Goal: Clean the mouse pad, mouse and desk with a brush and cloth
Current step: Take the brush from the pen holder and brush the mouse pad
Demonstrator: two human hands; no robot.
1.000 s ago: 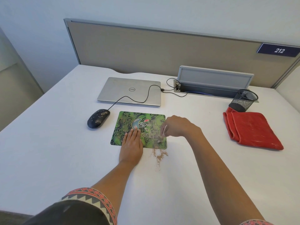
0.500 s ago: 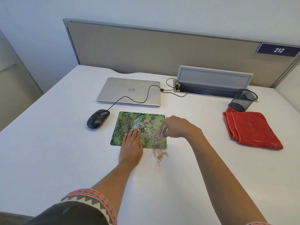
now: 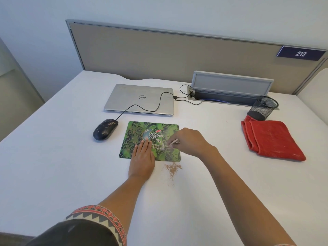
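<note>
A green patterned mouse pad (image 3: pixel 136 132) lies on the white desk (image 3: pixel 62 166). My left hand (image 3: pixel 142 158) presses flat on the pad's near edge, fingers straight. My right hand (image 3: pixel 188 141) pinches a small brush (image 3: pixel 170 144) whose tip touches the pad's right part. A little heap of brown dust (image 3: pixel 173 168) lies on the desk just in front of the pad. A black wired mouse (image 3: pixel 105 129), speckled with dirt, sits left of the pad. A folded red cloth (image 3: pixel 271 139) lies at the right.
A closed silver laptop (image 3: pixel 138 99) lies behind the pad, with the mouse cable across it. A black mesh pen cup (image 3: pixel 264 107) stands behind the cloth. A grey cable box (image 3: pixel 230 89) and a partition wall close off the back.
My right hand has shifted the brush a little to the left and further onto the pad. My left hand stays in place on the pad.
</note>
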